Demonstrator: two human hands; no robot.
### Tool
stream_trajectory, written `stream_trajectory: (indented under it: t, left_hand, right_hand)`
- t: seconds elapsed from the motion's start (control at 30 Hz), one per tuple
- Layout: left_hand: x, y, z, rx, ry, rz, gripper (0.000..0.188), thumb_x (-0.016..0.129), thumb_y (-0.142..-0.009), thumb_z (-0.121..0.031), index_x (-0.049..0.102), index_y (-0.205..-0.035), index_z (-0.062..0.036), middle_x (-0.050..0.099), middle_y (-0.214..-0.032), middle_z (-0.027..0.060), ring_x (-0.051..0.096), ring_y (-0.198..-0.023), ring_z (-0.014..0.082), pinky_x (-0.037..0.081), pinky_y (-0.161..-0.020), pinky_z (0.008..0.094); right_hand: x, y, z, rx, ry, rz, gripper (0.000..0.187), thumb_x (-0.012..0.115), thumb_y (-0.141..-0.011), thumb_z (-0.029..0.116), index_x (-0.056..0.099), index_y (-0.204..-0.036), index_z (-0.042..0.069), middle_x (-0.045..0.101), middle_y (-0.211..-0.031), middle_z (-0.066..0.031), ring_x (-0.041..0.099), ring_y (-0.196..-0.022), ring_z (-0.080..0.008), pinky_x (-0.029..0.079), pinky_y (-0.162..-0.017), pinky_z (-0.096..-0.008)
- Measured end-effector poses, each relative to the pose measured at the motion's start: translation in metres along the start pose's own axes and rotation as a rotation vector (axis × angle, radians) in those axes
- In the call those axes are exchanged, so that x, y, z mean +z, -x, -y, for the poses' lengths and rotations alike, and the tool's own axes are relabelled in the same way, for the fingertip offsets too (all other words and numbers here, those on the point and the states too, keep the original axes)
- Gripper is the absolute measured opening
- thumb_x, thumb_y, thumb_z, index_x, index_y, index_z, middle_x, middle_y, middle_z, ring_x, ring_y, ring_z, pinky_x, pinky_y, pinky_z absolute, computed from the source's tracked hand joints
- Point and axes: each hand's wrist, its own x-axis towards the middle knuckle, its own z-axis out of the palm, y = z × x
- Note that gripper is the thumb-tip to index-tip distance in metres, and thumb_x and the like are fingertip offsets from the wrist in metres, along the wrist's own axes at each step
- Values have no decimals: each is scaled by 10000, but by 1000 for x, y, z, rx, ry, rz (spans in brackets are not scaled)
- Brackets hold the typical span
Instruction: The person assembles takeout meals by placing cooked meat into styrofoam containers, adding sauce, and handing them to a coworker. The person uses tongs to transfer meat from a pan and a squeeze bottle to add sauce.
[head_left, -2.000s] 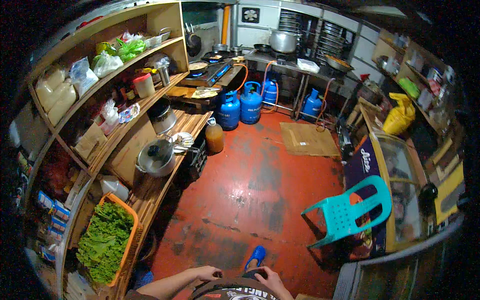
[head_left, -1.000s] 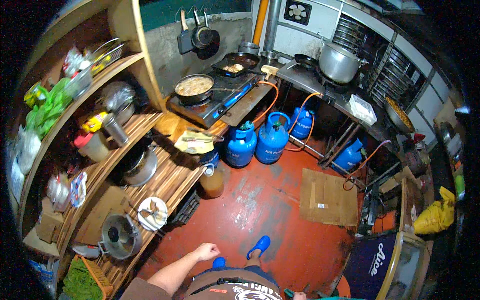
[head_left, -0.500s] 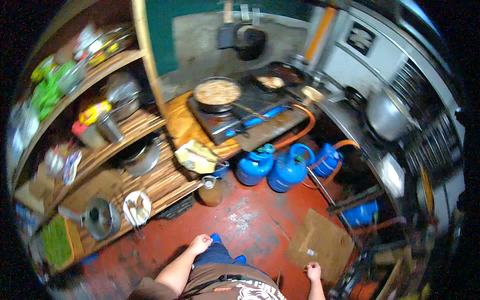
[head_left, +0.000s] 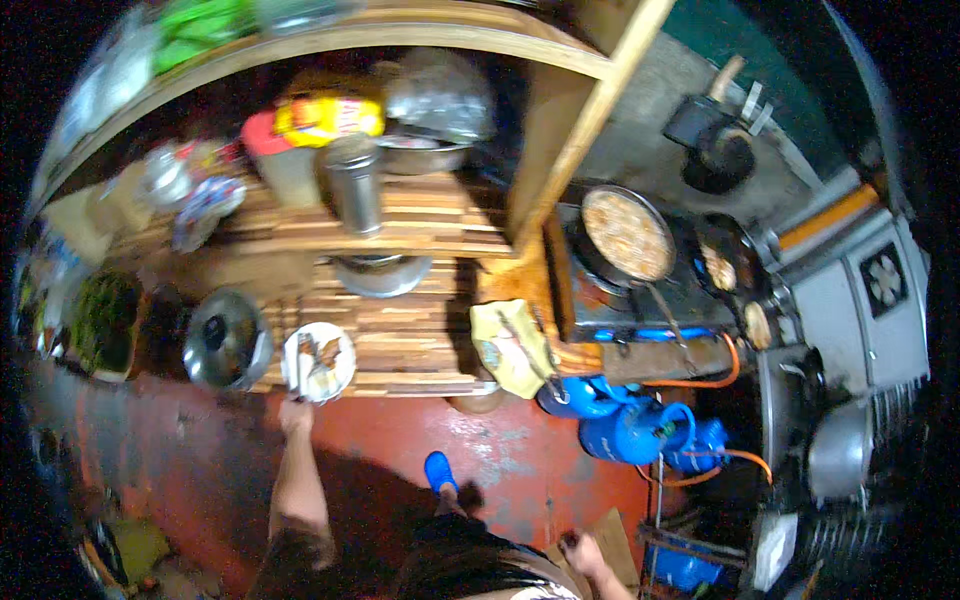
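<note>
My left hand (head_left: 296, 415) is stretched out to the near rim of a white plate (head_left: 345, 375) on the lower wooden shelf. Its fingers are small and blurred, so whether they grip the rim cannot be told. Browned food pieces (head_left: 328, 352) and something pale and long lie on the plate. Low on the right, my right hand (head_left: 582, 552) hangs with its fingers curled closed; a dark patch shows at them, and what they hold, if anything, is unclear. Beside the plate stands a shiny metal bowl (head_left: 228, 340).
A wide pan of frying food (head_left: 628, 235) sits on the gas stove (head_left: 640, 318), a darker pan (head_left: 725, 255) beyond it. Blue gas cylinders (head_left: 622, 432) with orange hoses stand below. A yellow bag (head_left: 512, 350) lies at the shelf's right end. A wooden post (head_left: 590, 130) rises between shelf and stove.
My view has turned left and come nearer the shelves. My left hand has gone from beside my body out to the plate. My right hand stays low, fingers curled.
</note>
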Motion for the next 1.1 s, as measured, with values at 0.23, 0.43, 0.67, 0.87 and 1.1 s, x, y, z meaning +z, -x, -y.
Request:
stream_trajectory:
  t: [0.23, 0.43, 0.67, 0.87, 1.1]
  left_hand:
    - [124, 99, 55, 440, 465, 662, 201, 567, -942, -166, 552, -754, -95, 504, -596, -7, 445, -491, 131, 425, -483, 322]
    - [138, 260, -161, 1687, 333, 2986, 401, 599, -921, -364, 662, -1178, -62, 706, -1009, 154, 665, -950, 318, 521, -864, 397]
    - [158, 233, -108, 804, 24, 1059, 425, 594, -903, -483, 724, -1021, -96, 719, -1022, 130, 682, -957, 306, 529, -883, 407]
    - [149, 207, -115, 477, -157, 497, 306, 628, -872, -346, 718, -818, -58, 708, -810, 155, 690, -715, 303, 549, -634, 433]
    - [205, 340, -169, 141, 174, 318, 348, 613, -903, -295, 633, -682, -27, 641, -636, 144, 629, -493, 233, 455, -390, 436]
  right_hand:
    - [-116, -190, 182, -364, 154, -578, 457, 657, -891, 284, 459, -1196, 5, 547, -1155, -265, 560, -1054, -447, 491, -843, -499]
    - [-102, -274, 186, 17, 256, -310, 525, 546, -903, 380, 406, -1271, 33, 567, -1288, -216, 577, -1162, -377, 470, -933, -516]
    - [-151, -167, 171, -212, -282, -297, 442, 485, -951, 373, 417, -1091, -41, 643, -904, -318, 637, -876, -500, 489, -787, -564]
    - [-246, -79, 57, -378, -397, -91, 429, 508, -987, 371, 480, -1227, 16, 650, -993, -253, 652, -956, -394, 492, -855, -482]
    - [-430, -86, -102, -416, -291, -611, 198, 631, -951, 176, 574, -1072, 30, 615, -736, -176, 552, -658, -182, 503, -617, -375]
